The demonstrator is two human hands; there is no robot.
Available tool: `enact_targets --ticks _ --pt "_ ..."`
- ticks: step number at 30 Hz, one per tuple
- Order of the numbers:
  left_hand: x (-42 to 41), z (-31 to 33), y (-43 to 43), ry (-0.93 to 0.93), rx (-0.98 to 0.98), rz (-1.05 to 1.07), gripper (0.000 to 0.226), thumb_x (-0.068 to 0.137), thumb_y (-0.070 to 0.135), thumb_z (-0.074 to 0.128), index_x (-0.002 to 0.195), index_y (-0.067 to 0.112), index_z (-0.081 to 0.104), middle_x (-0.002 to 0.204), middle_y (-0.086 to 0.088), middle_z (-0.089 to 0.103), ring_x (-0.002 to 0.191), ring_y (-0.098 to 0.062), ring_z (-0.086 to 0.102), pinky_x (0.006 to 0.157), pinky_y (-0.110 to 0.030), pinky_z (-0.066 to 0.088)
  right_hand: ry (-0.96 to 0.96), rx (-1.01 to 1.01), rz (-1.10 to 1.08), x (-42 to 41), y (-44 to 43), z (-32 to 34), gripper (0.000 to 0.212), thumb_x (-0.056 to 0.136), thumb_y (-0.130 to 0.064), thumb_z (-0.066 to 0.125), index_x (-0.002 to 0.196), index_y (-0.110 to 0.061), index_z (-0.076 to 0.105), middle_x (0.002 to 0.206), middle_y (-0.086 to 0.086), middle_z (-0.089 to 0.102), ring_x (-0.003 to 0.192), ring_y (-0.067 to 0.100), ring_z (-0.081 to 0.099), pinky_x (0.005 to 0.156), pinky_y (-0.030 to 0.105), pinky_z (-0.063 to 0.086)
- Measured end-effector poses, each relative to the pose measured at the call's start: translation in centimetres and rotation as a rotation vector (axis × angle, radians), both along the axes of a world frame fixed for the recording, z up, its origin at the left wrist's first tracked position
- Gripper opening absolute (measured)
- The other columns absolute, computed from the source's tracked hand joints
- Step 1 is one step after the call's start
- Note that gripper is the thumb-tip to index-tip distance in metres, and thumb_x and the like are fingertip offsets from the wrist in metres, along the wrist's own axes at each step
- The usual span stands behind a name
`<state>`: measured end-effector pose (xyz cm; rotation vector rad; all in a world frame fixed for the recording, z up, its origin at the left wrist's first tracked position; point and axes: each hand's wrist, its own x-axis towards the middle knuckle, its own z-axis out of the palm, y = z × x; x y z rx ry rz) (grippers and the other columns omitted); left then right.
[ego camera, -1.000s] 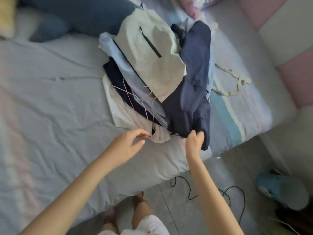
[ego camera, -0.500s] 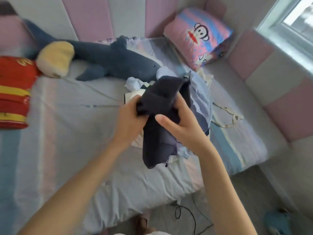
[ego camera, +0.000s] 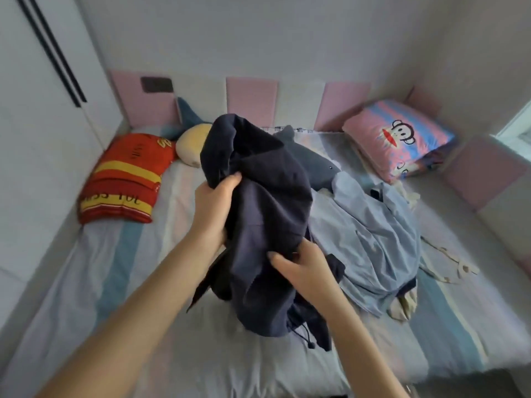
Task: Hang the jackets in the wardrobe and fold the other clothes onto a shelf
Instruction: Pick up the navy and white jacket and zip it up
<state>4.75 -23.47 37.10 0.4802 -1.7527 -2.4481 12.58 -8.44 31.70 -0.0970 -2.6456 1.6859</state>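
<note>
A dark navy jacket (ego camera: 267,202) with a drawstring hangs bunched above the bed, lifted off the pile. My left hand (ego camera: 214,208) grips its upper left fold. My right hand (ego camera: 301,268) grips the cloth lower down at the right. Behind it, a light blue shirt (ego camera: 370,234) lies crumpled on the bed (ego camera: 129,282), covering the rest of the clothes pile. A bit of beige cloth (ego camera: 402,305) sticks out under the shirt's near edge.
A white wardrobe (ego camera: 37,110) stands at the left. A red and yellow cushion (ego camera: 123,179), a blue shark plush (ego camera: 313,165) and a pink monkey pillow (ego camera: 399,139) lie at the bed's far side. A beige strap (ego camera: 457,265) lies at the right.
The navy jacket has come up off the pile into both hands and risen higher. The head has lifted, so the wardrobe and wall now show.
</note>
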Motion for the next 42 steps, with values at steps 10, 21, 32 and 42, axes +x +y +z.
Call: enact_targets --ticks 10,21,32,42 --pt "2.6 1.3 -19.1 0.045 -0.131 0.160 0.010 0.084 0.022 0.070 0.094 0.021 0.068 0.096 -0.001 0.072 0.091 -0.019 0.069 0.084 -0.037 0.055 0.380 -0.189 -0.345 -8.1 -3.6 6.0 0.024 0.096 -0.012 0.048 0.072 -0.017 0.054 0.059 -0.019 0.050 0.060 -0.005 0.042 0.065 0.019 0.037" --pt "4.3 -5.4 -21.1 -0.305 0.137 0.272 0.043 0.091 0.028 0.057 0.129 0.007 0.052 0.120 -0.014 0.062 0.097 -0.029 0.063 0.071 -0.032 0.049 -0.757 -0.342 -0.111 -2.6 -12.4 -12.6 0.078 0.080 -0.074 0.046 0.131 -0.016 0.047 0.114 0.001 0.056 0.103 0.020 0.053 0.090 0.038 0.046" --pt "3.2 -5.0 -20.1 -0.149 0.276 0.334 0.081 0.069 0.052 0.067 0.138 0.017 0.044 0.134 -0.010 0.055 0.121 -0.033 0.054 0.100 -0.046 0.046 -1.124 -0.499 0.430 -0.3 -16.0 -15.6 0.039 0.079 -0.028 0.074 0.111 -0.010 0.063 0.107 0.004 0.070 0.104 0.020 0.063 0.092 0.032 0.050" --pt "5.9 -0.9 -19.4 0.287 0.045 0.148 0.058 0.076 0.002 0.065 0.131 0.006 0.045 0.121 -0.014 0.062 0.112 -0.028 0.061 0.092 -0.041 0.052 -0.260 -0.122 0.208 -6.2 -10.5 -8.8 0.020 0.095 -0.011 0.055 0.115 -0.008 0.057 0.097 0.004 0.062 0.092 0.020 0.059 0.077 0.035 0.052"
